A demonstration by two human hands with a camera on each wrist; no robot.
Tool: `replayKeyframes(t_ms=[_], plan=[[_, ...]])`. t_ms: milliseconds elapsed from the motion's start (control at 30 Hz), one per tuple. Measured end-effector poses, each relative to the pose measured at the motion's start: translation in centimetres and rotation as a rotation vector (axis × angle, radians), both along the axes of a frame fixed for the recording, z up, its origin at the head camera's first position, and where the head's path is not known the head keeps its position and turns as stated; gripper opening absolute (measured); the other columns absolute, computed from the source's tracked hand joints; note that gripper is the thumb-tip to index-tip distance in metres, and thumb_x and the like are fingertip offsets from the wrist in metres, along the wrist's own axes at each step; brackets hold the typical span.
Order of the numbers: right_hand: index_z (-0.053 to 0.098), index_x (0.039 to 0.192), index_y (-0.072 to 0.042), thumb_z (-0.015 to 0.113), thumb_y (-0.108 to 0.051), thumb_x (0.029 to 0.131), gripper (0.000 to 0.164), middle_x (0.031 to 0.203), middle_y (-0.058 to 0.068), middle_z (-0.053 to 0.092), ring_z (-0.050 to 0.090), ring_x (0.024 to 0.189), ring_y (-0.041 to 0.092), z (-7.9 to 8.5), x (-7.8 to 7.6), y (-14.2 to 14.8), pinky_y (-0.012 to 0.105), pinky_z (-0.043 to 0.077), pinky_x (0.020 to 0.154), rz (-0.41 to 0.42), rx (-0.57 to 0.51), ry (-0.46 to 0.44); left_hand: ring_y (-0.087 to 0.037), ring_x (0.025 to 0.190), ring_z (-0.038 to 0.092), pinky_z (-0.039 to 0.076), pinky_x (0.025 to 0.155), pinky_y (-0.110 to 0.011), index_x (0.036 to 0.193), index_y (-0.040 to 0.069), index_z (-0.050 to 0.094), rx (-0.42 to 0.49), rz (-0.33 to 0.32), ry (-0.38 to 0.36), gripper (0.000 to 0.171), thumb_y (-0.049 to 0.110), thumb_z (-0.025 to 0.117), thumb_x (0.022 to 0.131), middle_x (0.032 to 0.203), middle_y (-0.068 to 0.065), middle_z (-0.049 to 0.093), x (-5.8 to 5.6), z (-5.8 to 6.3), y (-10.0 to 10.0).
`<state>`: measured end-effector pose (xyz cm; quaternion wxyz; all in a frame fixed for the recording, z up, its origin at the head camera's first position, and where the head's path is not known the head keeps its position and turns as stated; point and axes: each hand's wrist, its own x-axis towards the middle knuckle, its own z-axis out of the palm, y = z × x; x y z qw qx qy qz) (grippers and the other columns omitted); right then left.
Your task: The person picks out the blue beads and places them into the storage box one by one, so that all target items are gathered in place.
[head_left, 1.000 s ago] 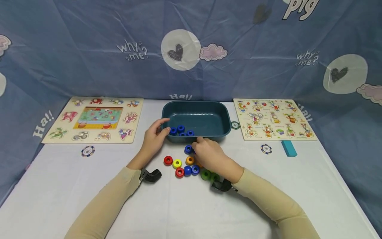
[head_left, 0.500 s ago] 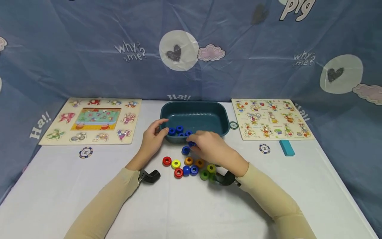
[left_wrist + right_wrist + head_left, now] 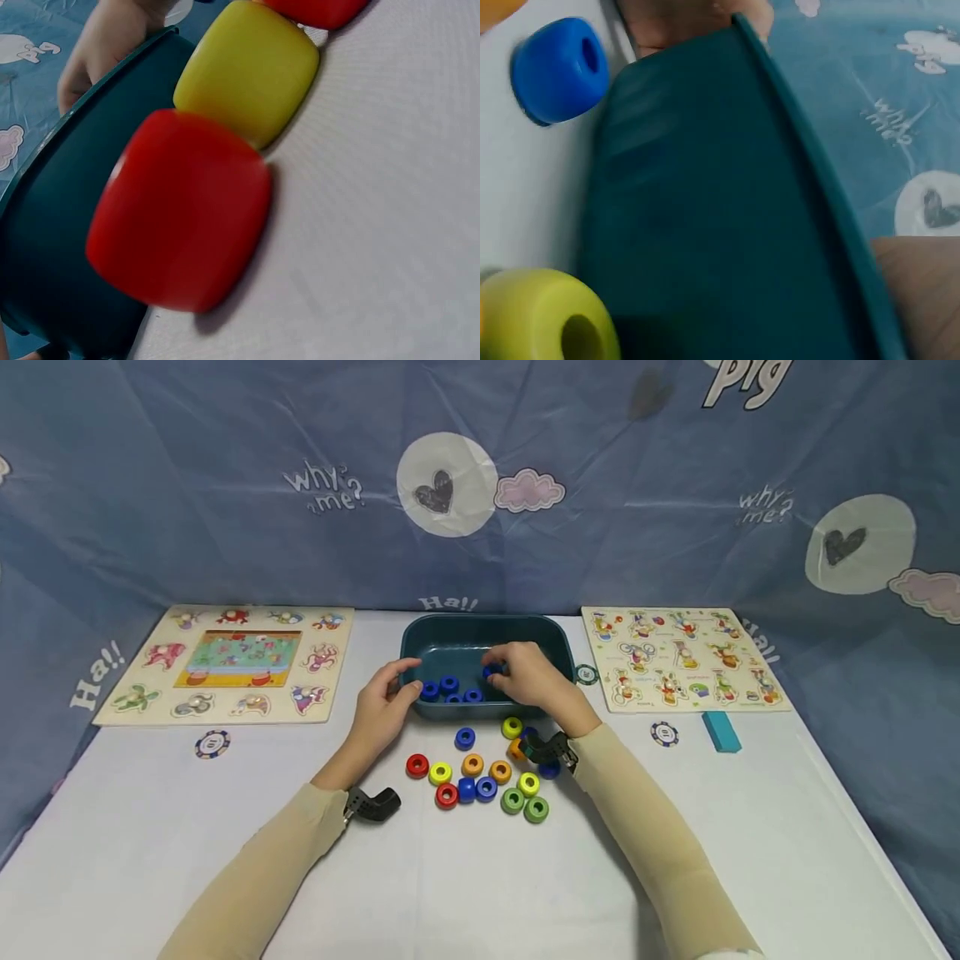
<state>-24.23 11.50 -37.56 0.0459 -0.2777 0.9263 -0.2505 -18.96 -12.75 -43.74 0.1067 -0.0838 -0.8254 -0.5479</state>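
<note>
My left hand (image 3: 381,706) holds the left end of the dark green plastic tray (image 3: 487,620), index finger and thumb at its rim. Over the inside of the tray, my right hand (image 3: 531,675) pinches a blue bead (image 3: 489,671) between thumb and fingers. Several blue beads (image 3: 449,684) lie in the tray's near left corner. On the table before it are loose beads: red (image 3: 417,766), yellow (image 3: 440,773), orange (image 3: 500,772), green (image 3: 536,810) and blue (image 3: 465,738). The tray wall hides the right fingertips in the right wrist view.
Wooden picture puzzle boards stand either side of the tray, one on the left (image 3: 165,693) and one on the right (image 3: 660,652). Poker chips (image 3: 213,744) lie on the white table, and a turquoise block (image 3: 722,732) is at the right. A patterned blue cloth (image 3: 637,552) hangs behind.
My right hand has lifted a blue bead from the table in front of the tray and carried it over the near rim. The left hand stays at the tray's left end.
</note>
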Motion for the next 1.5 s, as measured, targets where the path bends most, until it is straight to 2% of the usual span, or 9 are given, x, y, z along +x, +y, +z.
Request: replayKeyframes(t_ms=[233, 367, 567, 800, 967, 1100, 1267, 1367, 1500], plan=[[0.063, 0.127, -0.006, 0.062, -0.01, 0.093, 0.034, 0.125, 0.012, 0.066, 0.064, 0.11, 0.026, -0.5, -1.0, 0.4, 0.04, 0.051, 0.095, 0.034, -0.05, -0.14, -0.012, 0.09, 0.048, 0.04, 0.072, -0.013, 0.131, 0.002, 0.057, -0.01, -0.015, 0.013, 0.037, 0.009, 0.056, 0.095, 0.133, -0.018, 0.056, 1.5, 3.6, 0.7], [0.058, 0.134, -0.006, 0.059, -0.006, 0.094, 0.04, 0.131, 0.013, 0.062, 0.061, 0.118, 0.025, -0.6, -1.1, 0.4, 0.039, 0.049, 0.099, 0.122, -0.104, -0.217, -0.011, 0.09, 0.049, 0.041, 0.072, -0.012, 0.131, 0.001, 0.057, -0.005, -0.014, 0.007, 0.037, 0.009, 0.056, 0.095, 0.134, -0.018, 0.056, 1.7, 3.8, 0.8], [0.056, 0.135, -0.004, 0.055, -0.002, 0.095, 0.04, 0.133, 0.014, 0.061, 0.059, 0.122, 0.026, -1.0, -0.9, 0.4, 0.04, 0.048, 0.101, 0.189, -0.163, -0.265, -0.016, 0.081, 0.047, 0.04, 0.067, -0.014, 0.13, 0.002, 0.057, 0.004, -0.014, -0.014, 0.037, 0.01, 0.057, 0.095, 0.132, -0.019, 0.057, 1.8, 3.4, 0.7], [0.059, 0.131, -0.006, 0.058, -0.005, 0.093, 0.038, 0.125, 0.012, 0.065, 0.064, 0.111, 0.024, -1.2, -0.4, 0.7, 0.038, 0.052, 0.094, 0.134, -0.192, -0.176, -0.013, 0.079, 0.046, 0.041, 0.067, -0.017, 0.131, 0.017, 0.059, 0.004, 0.002, 0.001, 0.035, 0.019, 0.059, 0.095, 0.131, -0.006, 0.058, 0.0, -0.6, -0.1], [0.063, 0.125, -0.005, 0.061, -0.01, 0.093, 0.033, 0.12, 0.014, 0.067, 0.067, 0.099, 0.02, -0.1, 1.1, 1.2, 0.033, 0.055, 0.085, 0.111, -0.287, -0.079, -0.016, 0.081, 0.047, 0.042, 0.068, -0.018, 0.13, 0.017, 0.059, 0.007, 0.002, -0.015, 0.035, 0.019, 0.059, 0.095, 0.13, -0.006, 0.058, 0.1, -0.5, 0.0], [0.068, 0.117, -0.006, 0.063, -0.011, 0.092, 0.027, 0.11, 0.012, 0.071, 0.068, 0.087, 0.016, 2.1, 3.1, 1.2, 0.03, 0.056, 0.075, 0.18, -0.339, -0.022, -0.015, 0.083, 0.048, 0.042, 0.069, -0.017, 0.13, 0.017, 0.059, 0.004, 0.002, -0.007, 0.035, 0.018, 0.059, 0.095, 0.13, -0.006, 0.058, 0.0, -0.6, -0.1], [0.067, 0.12, -0.009, 0.062, -0.022, 0.094, 0.03, 0.105, 0.005, 0.072, 0.065, 0.082, 0.012, 4.4, 5.8, 0.4, 0.029, 0.054, 0.074, 0.319, -0.083, -0.177, -0.016, 0.086, 0.05, 0.042, 0.07, -0.016, 0.131, 0.015, 0.059, 0.006, -0.002, 0.007, 0.036, 0.017, 0.059, 0.095, 0.131, -0.007, 0.058, -0.1, -0.5, -0.1], [0.059, 0.132, -0.011, 0.06, -0.026, 0.095, 0.04, 0.097, 0.004, 0.07, 0.061, 0.076, 0.011, 4.1, 6.7, -0.7, 0.026, 0.049, 0.069, 0.329, 0.16, -0.29, -0.015, 0.092, 0.053, 0.043, 0.072, -0.014, 0.131, 0.014, 0.058, 0.013, -0.003, 0.006, 0.036, 0.016, 0.058, 0.095, 0.133, -0.007, 0.057, -0.2, -0.4, -0.2], [0.054, 0.137, -0.011, 0.06, -0.026, 0.096, 0.044, 0.077, 0.002, 0.059, 0.053, 0.059, 0.012, 2.5, 7.5, -2.5, 0.024, 0.042, 0.058, 0.268, 0.326, -0.276, -0.015, 0.097, 0.055, 0.044, 0.075, -0.013, 0.131, 0.013, 0.058, 0.02, -0.006, -0.003, 0.037, 0.016, 0.058, 0.095, 0.134, -0.008, 0.057, -0.1, -0.3, -0.1]])
